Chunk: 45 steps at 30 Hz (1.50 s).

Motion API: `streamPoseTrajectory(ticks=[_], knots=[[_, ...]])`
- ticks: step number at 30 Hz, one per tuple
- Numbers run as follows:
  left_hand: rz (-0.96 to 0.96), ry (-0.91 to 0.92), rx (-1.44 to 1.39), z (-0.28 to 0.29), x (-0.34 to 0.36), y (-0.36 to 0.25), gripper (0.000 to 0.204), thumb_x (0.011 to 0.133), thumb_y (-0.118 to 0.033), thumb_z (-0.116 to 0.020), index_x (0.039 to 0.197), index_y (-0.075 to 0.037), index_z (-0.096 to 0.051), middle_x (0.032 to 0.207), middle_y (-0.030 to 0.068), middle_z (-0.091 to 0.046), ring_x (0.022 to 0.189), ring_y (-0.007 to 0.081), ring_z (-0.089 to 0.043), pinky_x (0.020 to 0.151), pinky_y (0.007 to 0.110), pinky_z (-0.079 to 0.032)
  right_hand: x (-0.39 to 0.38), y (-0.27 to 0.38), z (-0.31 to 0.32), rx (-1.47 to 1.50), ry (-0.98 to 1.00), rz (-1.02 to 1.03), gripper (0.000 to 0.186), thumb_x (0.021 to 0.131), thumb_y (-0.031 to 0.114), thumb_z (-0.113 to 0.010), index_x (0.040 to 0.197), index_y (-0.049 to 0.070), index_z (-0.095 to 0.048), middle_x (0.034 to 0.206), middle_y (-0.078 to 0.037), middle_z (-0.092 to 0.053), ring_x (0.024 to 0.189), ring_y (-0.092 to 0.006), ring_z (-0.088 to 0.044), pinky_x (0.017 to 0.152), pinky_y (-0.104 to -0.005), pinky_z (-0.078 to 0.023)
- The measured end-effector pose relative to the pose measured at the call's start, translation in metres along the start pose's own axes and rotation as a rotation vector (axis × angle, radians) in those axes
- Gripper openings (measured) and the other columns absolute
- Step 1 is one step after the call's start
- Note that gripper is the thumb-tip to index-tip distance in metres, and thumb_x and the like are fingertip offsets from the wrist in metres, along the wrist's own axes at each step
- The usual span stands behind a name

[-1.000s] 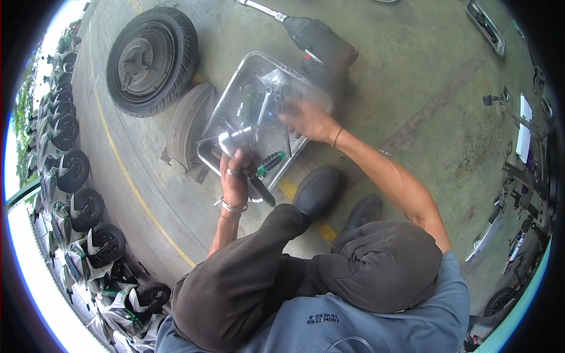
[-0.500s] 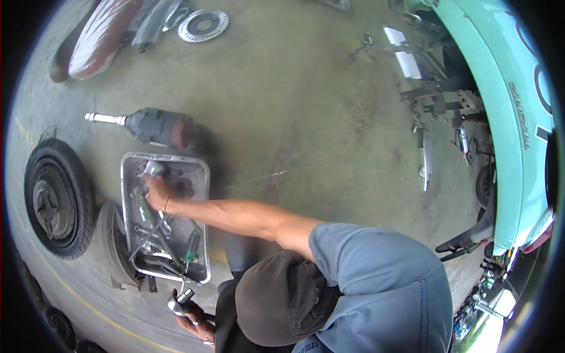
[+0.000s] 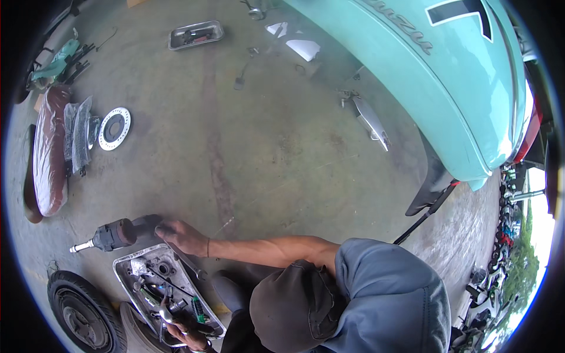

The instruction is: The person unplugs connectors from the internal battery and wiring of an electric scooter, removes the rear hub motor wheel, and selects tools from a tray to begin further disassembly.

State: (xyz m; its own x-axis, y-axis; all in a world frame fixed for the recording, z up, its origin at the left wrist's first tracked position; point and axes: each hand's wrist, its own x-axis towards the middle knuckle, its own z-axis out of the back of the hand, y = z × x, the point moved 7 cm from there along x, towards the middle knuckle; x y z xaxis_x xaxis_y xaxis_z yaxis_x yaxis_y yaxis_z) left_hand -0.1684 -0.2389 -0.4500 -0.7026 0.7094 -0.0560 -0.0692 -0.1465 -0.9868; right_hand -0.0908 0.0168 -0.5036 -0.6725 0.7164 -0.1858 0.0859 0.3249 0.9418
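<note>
My right arm stretches across to the left. Its hand (image 3: 182, 237) is closed just past the far right corner of the metal tray (image 3: 207, 306), beside a dark shape that may be the impact wrench's handle or its shadow. A combination wrench (image 3: 194, 268) runs out from under this hand, its ring end toward me; the fingers' grip on it is partly hidden. My left hand (image 3: 191, 336) is closed around a chrome ratchet wrench (image 3: 166, 313), held over the tray's near part. In the tray lie a green-handled screwdriver (image 3: 198, 309) and several greasy metal tools.
The impact wrench (image 3: 109, 236) lies beyond the tray. A small wheel (image 3: 82, 315) is at its left. Farther off are a brake disc (image 3: 115, 129), a wrapped maroon seat (image 3: 52, 153) and a second tray (image 3: 216, 29). A turquoise vehicle body (image 3: 406, 65) fills the upper right.
My right hand has left the tray's inside for its far right corner, with a combination wrench now showing beneath it. My left hand has brought the ratchet wrench over the tray. The view has turned.
</note>
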Motion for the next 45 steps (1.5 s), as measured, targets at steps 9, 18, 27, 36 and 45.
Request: streamPoseTrajectory(ticks=[9, 18, 27, 36, 45], knots=[[-0.118, 0.305, 0.314, -0.086, 0.093, 0.053, 0.052, 0.102, -0.039, -0.036, 0.132, 0.002, -0.047, 0.125, 0.0220, -0.051, 0.107, 0.0350, -0.054, 0.092, 0.047, -0.046, -0.103, 0.018, 0.193, -0.134, -0.577, -0.100, 0.036, 0.096, 0.036, -0.054, 0.117, 0.007, -0.060, 0.075, -0.006, -0.059, 0.056, -0.0110, -0.054, 0.052, -0.0302, -0.045], [0.195, 0.654, -0.180, -0.221, 0.115, -0.030, 0.038, 0.097, -0.045, -0.051, 0.102, -0.007, -0.054, 0.058, -0.0049, -0.040, 0.045, 0.0028, -0.033, 0.041, 0.020, -0.022, -0.232, 0.008, 0.309, -0.369, -1.000, -0.385, 0.036, 0.091, 0.029, -0.056, 0.118, 0.006, -0.064, 0.077, -0.010, -0.062, 0.068, -0.0206, -0.058, 0.068, -0.0362, -0.047], [0.064, 0.759, -0.115, -0.238, 0.122, -0.113, 0.038, 0.094, -0.047, -0.055, 0.087, -0.010, -0.050, 0.058, -0.0058, -0.038, 0.044, 0.0022, -0.029, 0.038, 0.021, -0.018, -0.220, 0.062, 0.321, -0.107, -0.954, -0.294, 0.031, 0.094, 0.024, -0.057, 0.119, 0.006, -0.063, 0.074, -0.010, -0.063, 0.061, -0.0159, -0.061, 0.055, -0.0323, -0.050], [-0.163, 0.561, 0.113, -0.215, 0.137, -0.228, 0.044, 0.096, -0.049, -0.051, 0.081, -0.008, -0.043, 0.059, -0.0019, -0.038, 0.043, 0.0037, -0.030, 0.038, 0.019, -0.019, -0.104, 0.121, 0.334, -0.253, -1.022, -0.025, 0.023, 0.094, 0.018, -0.050, 0.104, 0.000, -0.062, 0.076, -0.017, -0.063, 0.069, -0.0280, -0.061, 0.062, -0.0392, -0.047], [-0.185, 0.738, 0.221, -0.339, 0.116, -0.300, 0.036, 0.099, -0.044, -0.045, 0.092, -0.010, -0.050, 0.065, -0.0015, -0.044, 0.041, 0.0028, -0.029, 0.034, 0.019, -0.019, -0.083, 0.121, 0.357, -0.434, -1.160, 0.203, 0.023, 0.092, 0.020, -0.052, 0.102, 0.003, -0.065, 0.077, -0.019, -0.063, 0.071, -0.0289, -0.061, 0.065, -0.0411, -0.046]])
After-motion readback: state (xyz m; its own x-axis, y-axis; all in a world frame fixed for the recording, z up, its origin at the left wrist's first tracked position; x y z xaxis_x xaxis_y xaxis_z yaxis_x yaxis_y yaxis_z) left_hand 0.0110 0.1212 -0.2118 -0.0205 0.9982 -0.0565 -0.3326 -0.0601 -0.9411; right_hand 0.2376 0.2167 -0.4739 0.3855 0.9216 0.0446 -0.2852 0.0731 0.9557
